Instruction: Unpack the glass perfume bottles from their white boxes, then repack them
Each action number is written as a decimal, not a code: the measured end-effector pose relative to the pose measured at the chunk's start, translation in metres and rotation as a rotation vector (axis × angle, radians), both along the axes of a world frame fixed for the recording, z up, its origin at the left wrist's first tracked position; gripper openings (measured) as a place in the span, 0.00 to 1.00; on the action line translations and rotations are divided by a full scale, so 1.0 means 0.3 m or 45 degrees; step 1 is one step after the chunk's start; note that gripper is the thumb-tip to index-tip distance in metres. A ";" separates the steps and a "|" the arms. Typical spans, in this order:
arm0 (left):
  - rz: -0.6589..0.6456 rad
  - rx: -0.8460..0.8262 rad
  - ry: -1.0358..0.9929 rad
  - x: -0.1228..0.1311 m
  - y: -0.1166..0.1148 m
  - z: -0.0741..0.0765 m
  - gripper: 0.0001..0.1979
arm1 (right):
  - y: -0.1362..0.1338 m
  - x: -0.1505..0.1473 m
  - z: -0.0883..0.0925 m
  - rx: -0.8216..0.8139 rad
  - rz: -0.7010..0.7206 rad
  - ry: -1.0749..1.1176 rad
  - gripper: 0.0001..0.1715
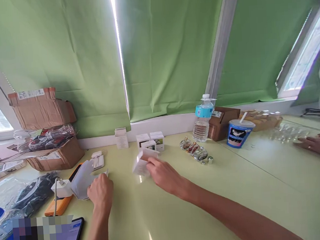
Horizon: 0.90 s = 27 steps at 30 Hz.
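Observation:
My right hand (pixel 164 174) has its fingers closed on a small white box (pixel 141 164), blurred by motion, just in front of several small white boxes (pixel 157 140). To the left, my left hand (pixel 101 188) is closed beside some folded white papers (pixel 82 180); its fingertips are turned away, and what they grip is hard to make out. A taller white box (pixel 121 138) stands against the wall. Several shiny ornate bottles (pixel 193 150) form a row right of my right hand.
Cardboard boxes (pixel 55 156), an orange device (pixel 59 206), a phone (pixel 75 235) and a blue-capped bottle (pixel 5 229) occupy the left. Rightward are a water bottle (pixel 202 122), a blue cup (pixel 239 133), clear glass items (pixel 288 133) and another person's hands (pixel 319 145).

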<state>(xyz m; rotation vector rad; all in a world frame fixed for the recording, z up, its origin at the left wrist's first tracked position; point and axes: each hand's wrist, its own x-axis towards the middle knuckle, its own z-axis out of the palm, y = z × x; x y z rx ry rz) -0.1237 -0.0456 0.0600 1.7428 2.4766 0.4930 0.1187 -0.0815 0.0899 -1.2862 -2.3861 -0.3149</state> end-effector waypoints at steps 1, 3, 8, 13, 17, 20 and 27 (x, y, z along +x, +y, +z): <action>0.019 0.004 -0.008 0.003 -0.003 0.009 0.14 | -0.054 0.052 -0.013 -0.030 0.011 -0.006 0.17; 0.025 0.004 -0.038 0.011 -0.012 0.037 0.15 | -0.131 0.129 -0.031 -0.035 0.050 0.048 0.17; 0.034 0.053 -0.068 0.036 -0.064 0.159 0.19 | -0.200 0.195 -0.011 0.027 0.020 0.213 0.17; -0.061 0.356 -0.156 0.115 -0.189 0.273 0.21 | -0.240 0.213 -0.001 -0.052 -0.128 0.060 0.16; -0.210 0.799 -0.215 0.243 -0.355 0.250 0.15 | -0.268 0.222 -0.007 -0.168 -0.157 0.153 0.15; -0.475 1.328 -0.088 0.363 -0.463 0.171 0.08 | -0.309 0.226 0.024 -0.253 -0.077 0.498 0.14; -0.981 1.439 0.105 0.541 -0.548 -0.029 0.12 | -0.361 0.229 0.073 -0.940 0.219 1.473 0.21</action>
